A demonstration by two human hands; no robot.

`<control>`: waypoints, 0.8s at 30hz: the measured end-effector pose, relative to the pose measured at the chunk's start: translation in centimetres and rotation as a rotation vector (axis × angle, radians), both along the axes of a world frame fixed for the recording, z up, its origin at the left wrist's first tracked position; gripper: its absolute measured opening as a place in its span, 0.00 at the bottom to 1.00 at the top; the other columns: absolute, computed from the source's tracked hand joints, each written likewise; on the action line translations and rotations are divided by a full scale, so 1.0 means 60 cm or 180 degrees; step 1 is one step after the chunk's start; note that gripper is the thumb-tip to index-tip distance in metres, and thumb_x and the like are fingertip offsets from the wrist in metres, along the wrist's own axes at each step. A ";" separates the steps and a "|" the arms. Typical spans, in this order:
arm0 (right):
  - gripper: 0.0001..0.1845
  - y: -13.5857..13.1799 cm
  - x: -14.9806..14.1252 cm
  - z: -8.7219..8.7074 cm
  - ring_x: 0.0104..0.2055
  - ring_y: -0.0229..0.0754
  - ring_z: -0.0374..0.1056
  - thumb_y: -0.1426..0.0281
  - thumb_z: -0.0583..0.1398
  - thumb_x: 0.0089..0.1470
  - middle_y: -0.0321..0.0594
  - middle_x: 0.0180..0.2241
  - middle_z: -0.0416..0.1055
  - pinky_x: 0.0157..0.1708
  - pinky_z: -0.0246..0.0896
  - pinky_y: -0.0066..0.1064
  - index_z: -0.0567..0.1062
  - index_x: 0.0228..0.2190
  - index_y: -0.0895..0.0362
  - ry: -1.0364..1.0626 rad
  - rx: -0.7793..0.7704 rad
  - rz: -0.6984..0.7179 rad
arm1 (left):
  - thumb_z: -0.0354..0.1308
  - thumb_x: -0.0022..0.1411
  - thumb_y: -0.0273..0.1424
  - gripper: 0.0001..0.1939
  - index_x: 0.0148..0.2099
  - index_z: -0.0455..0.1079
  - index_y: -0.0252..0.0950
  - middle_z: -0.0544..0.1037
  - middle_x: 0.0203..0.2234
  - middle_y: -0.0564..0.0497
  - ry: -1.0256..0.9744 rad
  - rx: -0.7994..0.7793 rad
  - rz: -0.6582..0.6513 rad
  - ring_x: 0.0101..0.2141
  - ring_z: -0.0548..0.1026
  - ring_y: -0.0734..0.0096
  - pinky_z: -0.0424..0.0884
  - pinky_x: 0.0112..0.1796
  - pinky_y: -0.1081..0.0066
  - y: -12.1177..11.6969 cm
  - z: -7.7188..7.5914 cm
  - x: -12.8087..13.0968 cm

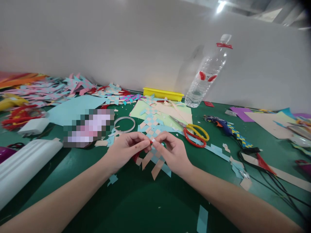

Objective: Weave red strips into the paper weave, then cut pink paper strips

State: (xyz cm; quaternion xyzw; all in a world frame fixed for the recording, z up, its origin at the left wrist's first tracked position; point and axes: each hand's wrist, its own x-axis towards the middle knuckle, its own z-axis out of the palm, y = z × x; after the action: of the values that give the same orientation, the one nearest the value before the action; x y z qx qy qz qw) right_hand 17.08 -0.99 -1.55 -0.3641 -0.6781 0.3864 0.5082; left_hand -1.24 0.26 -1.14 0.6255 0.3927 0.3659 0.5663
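Note:
Fingers pinched, my left hand (131, 147) holds a thin red cord whose loose red part (136, 157) hangs below the fingers. Close beside it, my right hand (173, 152) is closed in a pinch on a small white piece (153, 141), perhaps tape; its kind is not clear. The fingertips of both hands nearly meet. Under and behind them lies a woven paper strip (152, 120) in light blue and peach, its cut ends (157, 169) spreading toward me. Red-and-yellow-handled scissors (195, 134) rest right of the strip, and a tape ring (124, 124) lies to the left.
A clear bottle (206, 76) leans by the grey wall. A blurred-out phone (91, 127), light blue paper (73, 108) and a white long object (26, 170) lie left. Black cables (274, 181) and paper scraps are at right. A yellow tray (163, 94) stands behind.

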 end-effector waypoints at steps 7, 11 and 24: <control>0.05 0.002 0.000 -0.003 0.30 0.36 0.65 0.68 0.58 0.55 0.34 0.27 0.68 0.33 0.63 0.31 0.71 0.28 0.54 -0.0254 0.0108 -0.0081 | 0.59 0.60 0.37 0.11 0.44 0.71 0.39 0.75 0.29 0.53 0.0195 0.0419 0.0057 0.23 0.73 0.75 0.72 0.25 0.75 -0.002 0.002 0.001; 0.04 0.003 -0.001 -0.004 0.31 0.38 0.67 0.68 0.60 0.54 0.35 0.27 0.71 0.35 0.64 0.34 0.74 0.28 0.53 -0.0150 0.0230 -0.0072 | 0.58 0.60 0.39 0.11 0.40 0.72 0.37 0.76 0.27 0.52 0.0133 0.0214 0.0135 0.19 0.72 0.75 0.71 0.20 0.74 -0.003 -0.001 0.001; 0.03 0.004 0.000 -0.007 0.29 0.38 0.67 0.70 0.63 0.50 0.37 0.28 0.73 0.32 0.67 0.35 0.78 0.31 0.53 0.0042 0.0264 -0.0149 | 0.57 0.61 0.35 0.08 0.41 0.73 0.40 0.79 0.33 0.51 0.0887 0.1730 0.0847 0.34 0.76 0.67 0.71 0.44 0.64 -0.012 0.007 0.005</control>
State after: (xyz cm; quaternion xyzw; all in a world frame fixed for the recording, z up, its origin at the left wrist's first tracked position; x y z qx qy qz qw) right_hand 17.09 -0.76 -1.97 -0.3560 -0.6815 0.3484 0.5362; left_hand -0.95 -0.45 -0.75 0.7409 0.4326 0.4390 0.2668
